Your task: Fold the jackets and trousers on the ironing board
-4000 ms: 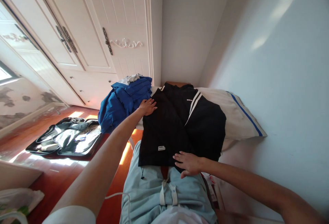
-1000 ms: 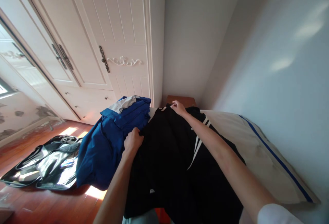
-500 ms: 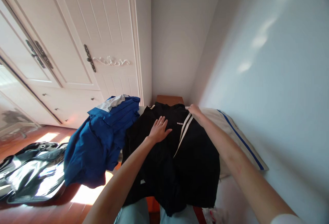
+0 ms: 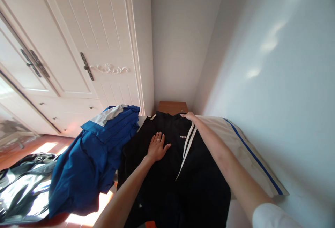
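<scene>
A black garment [image 4: 167,172] with paired white stripes and small white lettering lies spread out in front of me, its front end hanging toward my legs. My left hand [image 4: 157,147] rests flat on its upper left part, fingers stretched and a ring on one of them. At the garment's far right edge, beside the stripes, my right hand [image 4: 189,116] grips the cloth. Its thumb lies along the top edge, and the other fingers are mostly hidden. I cannot tell whether the garment is a jacket or trousers.
Left of it hangs a blue garment [image 4: 86,165] with a white piece [image 4: 107,115] on top. A beige cloth with a blue stripe [image 4: 235,147] lies right, against the wall [image 4: 288,116]. White cabinets [image 4: 110,29] stand behind left; a shiny dark bag [image 4: 28,186] is on the floor.
My right hand has slid slightly left along the garment's top edge, its thumb now showing. The left hand has shifted a little toward me. The whole view has tilted slightly.
</scene>
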Tool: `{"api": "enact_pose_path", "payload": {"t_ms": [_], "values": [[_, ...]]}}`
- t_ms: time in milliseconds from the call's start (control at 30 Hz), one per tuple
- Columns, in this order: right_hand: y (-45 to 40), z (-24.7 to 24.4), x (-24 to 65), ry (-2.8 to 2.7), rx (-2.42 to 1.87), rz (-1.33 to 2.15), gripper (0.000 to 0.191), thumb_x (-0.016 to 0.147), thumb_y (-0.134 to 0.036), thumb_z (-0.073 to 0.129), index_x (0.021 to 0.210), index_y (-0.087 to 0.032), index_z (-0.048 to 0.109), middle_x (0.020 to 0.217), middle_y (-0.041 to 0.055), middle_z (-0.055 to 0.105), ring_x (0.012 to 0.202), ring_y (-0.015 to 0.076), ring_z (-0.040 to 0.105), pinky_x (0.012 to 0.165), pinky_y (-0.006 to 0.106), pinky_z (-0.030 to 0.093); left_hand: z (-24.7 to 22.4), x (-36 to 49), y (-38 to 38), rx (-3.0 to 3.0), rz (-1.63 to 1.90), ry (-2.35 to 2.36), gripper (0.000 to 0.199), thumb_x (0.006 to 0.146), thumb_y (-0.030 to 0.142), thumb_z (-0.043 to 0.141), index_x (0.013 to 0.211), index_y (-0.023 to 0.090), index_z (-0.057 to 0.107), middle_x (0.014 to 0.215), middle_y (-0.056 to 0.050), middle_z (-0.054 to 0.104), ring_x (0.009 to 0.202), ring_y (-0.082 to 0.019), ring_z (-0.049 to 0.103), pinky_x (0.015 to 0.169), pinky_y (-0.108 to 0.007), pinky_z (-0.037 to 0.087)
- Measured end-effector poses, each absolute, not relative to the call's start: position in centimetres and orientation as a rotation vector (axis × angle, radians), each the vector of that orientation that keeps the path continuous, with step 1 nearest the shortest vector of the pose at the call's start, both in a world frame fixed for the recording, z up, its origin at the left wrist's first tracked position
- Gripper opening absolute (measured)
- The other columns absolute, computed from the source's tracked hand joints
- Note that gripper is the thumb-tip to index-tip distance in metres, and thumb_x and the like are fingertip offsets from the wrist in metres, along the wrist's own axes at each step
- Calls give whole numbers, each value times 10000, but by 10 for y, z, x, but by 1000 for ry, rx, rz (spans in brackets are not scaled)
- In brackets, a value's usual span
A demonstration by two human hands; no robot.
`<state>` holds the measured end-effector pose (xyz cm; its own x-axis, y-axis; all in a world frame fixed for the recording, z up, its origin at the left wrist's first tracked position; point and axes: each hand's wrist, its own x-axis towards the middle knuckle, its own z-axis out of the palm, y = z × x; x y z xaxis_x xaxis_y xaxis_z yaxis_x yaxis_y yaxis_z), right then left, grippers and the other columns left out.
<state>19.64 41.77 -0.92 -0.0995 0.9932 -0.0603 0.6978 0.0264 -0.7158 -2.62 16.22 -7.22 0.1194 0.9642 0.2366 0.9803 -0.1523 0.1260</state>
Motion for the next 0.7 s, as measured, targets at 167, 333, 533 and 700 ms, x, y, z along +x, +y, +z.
{"api": "enact_pose_path", "payload": {"t_ms": [167, 333, 533, 700], "values": [[450, -8, 190, -1924, -1701, 708, 243, 769, -402, 735, 802, -162, 739, 655, 44, 685, 661, 190, 660, 588, 241, 447, -76, -28, 163, -2310, -443, -1980, 783, 998, 632, 263, 1494, 53, 441, 1562, -207, 373, 1490, -324, 286, 1218, -491, 258], [461, -14, 200, -2088, -1680, 728, 215, 685, -347, 796, 688, -149, 712, 529, 13, 619, 516, 161, 595, 532, 244, 426, -76, -28, 162, -2310, -442, -1995, 794, 993, 642, 267, 1495, 51, 438, 1565, -203, 375, 1489, -330, 287, 1217, -492, 256], [448, -16, 223, -2152, -1605, 497, 321, 728, -255, 733, 1034, -162, 714, 961, 104, 743, 861, 246, 693, 765, 316, 518, -61, -24, 162, -2295, -453, -2063, 692, 995, 602, 332, 1415, 96, 550, 1512, -206, 462, 1445, -341, 378, 1175, -487, 319], [441, -7, 204, -2350, -1312, 420, 656, 761, -135, 603, 1411, -193, 539, 1483, 107, 518, 1345, 251, 490, 1131, 362, 367, -7, -34, 217, -2337, -445, -2275, 629, 1028, 532, 239, 948, 164, 743, 1001, -168, 740, 986, -313, 701, 876, -420, 524]]}}
